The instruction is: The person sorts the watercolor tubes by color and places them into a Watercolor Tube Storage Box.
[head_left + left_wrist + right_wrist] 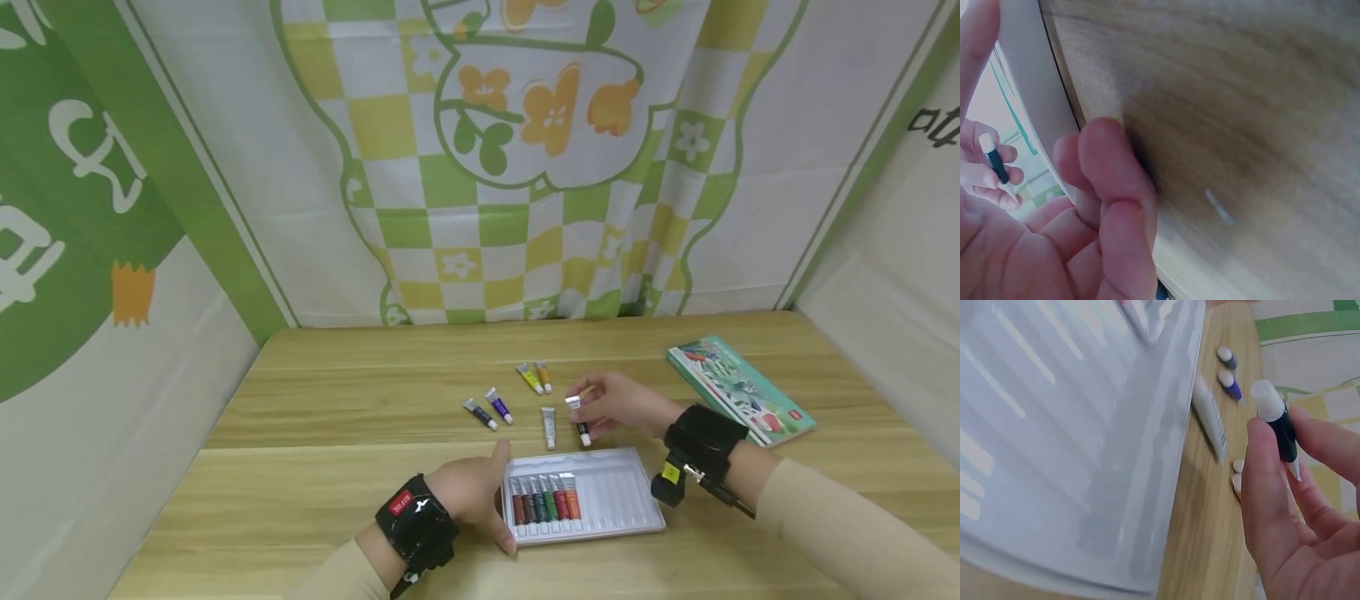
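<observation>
My right hand (611, 402) pinches a small black paint tube (1284, 431) with a white cap between thumb and fingers, above the table behind the tray. The cap points down in the head view. My left hand (471, 493) holds the left end of the white plastic tray (618, 500), its fingers (1107, 162) curled at the side wall. Several paint tubes, brown through dark shades to green, red and orange (573, 503), lie side by side in the tray's left half. A white paint tube (549, 427) lies behind the tray, beside the right hand.
A dark grey tube (480, 414) and a purple tube (498, 407) lie left of the white one. Farther back are a yellow tube (529, 378) and an orange-yellow tube (543, 377). A teal illustrated box (738, 390) rests at the right, behind the right wrist.
</observation>
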A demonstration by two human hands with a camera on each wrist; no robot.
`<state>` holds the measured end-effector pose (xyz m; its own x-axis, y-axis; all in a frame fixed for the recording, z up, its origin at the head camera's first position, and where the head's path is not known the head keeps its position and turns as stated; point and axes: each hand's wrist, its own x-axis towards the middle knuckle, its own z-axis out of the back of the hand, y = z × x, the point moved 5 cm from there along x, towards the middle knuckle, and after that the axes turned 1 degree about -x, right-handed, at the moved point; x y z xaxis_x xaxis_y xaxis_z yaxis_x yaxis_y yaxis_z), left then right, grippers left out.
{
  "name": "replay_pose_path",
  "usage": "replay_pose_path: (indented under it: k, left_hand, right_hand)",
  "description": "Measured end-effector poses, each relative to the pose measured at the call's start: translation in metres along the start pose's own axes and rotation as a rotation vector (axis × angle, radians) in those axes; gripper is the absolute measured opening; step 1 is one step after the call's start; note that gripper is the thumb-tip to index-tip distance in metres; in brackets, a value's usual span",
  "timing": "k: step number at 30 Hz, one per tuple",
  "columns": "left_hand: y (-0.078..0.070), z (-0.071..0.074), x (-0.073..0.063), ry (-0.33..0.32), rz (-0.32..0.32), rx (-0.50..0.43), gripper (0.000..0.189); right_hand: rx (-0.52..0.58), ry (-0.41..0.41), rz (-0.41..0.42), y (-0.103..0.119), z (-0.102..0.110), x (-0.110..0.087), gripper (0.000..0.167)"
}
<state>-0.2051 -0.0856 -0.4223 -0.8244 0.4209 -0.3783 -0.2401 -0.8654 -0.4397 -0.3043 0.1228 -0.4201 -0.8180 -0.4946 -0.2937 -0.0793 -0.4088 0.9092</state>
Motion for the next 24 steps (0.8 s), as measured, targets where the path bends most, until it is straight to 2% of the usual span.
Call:
replay_pose_path:
  k: [7,12,24]
  left_hand:
    - [-0.001,0.001,-0.001,-0.003,-0.009,-0.006,0.118]
    - [-0.001,0.001,-0.002,-0.007,-0.012,-0.008,0.119]
    - [-0.001,-0.002,0.002,0.001,0.014,-0.013,0.118]
  right_hand:
    - [0.137,0.028,-0.062,-0.005,-0.006,-0.018,0.034]
    - [0.225,0.066,-0.064,-0.01,-0.011,-0.031,0.03]
    - [0.292,0.123,-0.114,-0.026,-0.027,-0.053,0.02]
